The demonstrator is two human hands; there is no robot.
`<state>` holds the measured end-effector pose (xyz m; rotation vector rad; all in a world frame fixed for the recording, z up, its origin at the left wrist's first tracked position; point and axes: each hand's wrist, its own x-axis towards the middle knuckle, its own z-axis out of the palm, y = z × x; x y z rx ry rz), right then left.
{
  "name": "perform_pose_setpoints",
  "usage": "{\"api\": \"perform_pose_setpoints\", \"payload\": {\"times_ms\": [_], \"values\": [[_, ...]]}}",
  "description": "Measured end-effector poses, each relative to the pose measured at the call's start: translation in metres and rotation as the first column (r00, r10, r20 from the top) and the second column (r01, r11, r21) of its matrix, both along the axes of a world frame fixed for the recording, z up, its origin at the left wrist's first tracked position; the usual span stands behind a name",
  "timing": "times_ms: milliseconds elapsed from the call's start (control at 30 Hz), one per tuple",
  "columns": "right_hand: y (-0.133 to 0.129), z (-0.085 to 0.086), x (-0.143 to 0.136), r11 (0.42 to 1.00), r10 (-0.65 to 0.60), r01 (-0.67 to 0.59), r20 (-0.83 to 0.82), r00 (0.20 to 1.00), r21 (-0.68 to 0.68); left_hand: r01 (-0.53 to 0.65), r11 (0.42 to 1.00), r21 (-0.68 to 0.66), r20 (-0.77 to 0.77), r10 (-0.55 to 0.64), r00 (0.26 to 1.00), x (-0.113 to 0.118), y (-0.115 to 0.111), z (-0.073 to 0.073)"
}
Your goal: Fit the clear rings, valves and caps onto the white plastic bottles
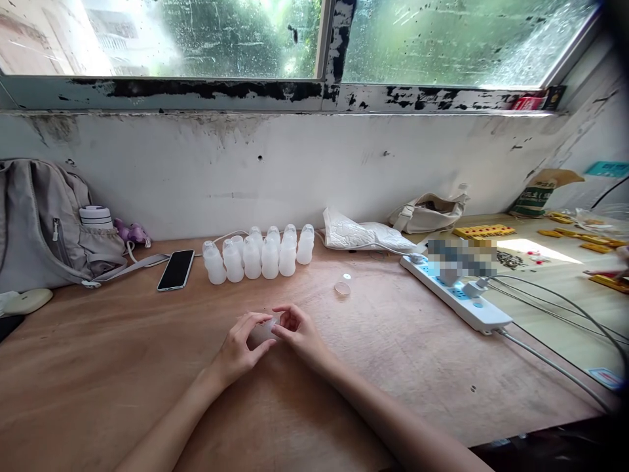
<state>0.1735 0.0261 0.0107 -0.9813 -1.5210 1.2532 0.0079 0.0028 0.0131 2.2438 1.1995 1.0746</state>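
Note:
Low over the near middle of the table, my left hand (240, 347) is closed around a frosted white bottle (259, 334), mostly hidden by the fingers. My right hand (299, 333) meets it from the other side, thumb and fingers pinching a small translucent piece (272, 322) at the bottle's top; its exact shape is too small to tell. Farther back stand several frosted bottles (252, 259) in two rows, upright, with clear caps on top. Right of them, a clear round cap (343, 288) and a small whitish piece (346, 276) lie on the wood.
A phone (176, 270) lies left of the bottles, beside a grey backpack (44, 223). Against the wall are a white plastic bag (361, 234) and a beige pouch (430, 213). A power strip (457, 293) with trailing cables crosses the right side, near yellow pieces (484, 232).

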Motion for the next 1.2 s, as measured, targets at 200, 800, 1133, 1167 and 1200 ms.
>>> {"api": "perform_pose_setpoints", "payload": {"times_ms": [200,800,1133,1167,1200], "values": [[-0.003,-0.006,-0.002,1.000,0.014,-0.015,0.115,0.993,0.008,-0.007,1.000,-0.008,-0.002,0.007,1.000,0.004,-0.003,0.000],[-0.007,0.003,-0.003,0.984,-0.044,0.011,0.186,0.982,0.179,-0.138,0.983,-0.123,-0.048,0.133,0.990,0.006,-0.004,0.005],[-0.010,0.006,-0.003,0.963,-0.075,0.000,0.265,0.961,0.270,-0.165,0.976,-0.140,-0.027,0.163,0.986,0.010,-0.008,0.006],[-0.011,0.007,-0.003,0.961,-0.076,-0.003,0.274,0.959,0.276,-0.173,0.976,-0.135,-0.029,0.170,0.985,0.010,-0.008,0.006],[-0.011,0.007,-0.004,0.960,-0.077,-0.005,0.281,0.957,0.280,-0.182,0.974,-0.132,-0.031,0.179,0.983,0.011,-0.008,0.007]]}}
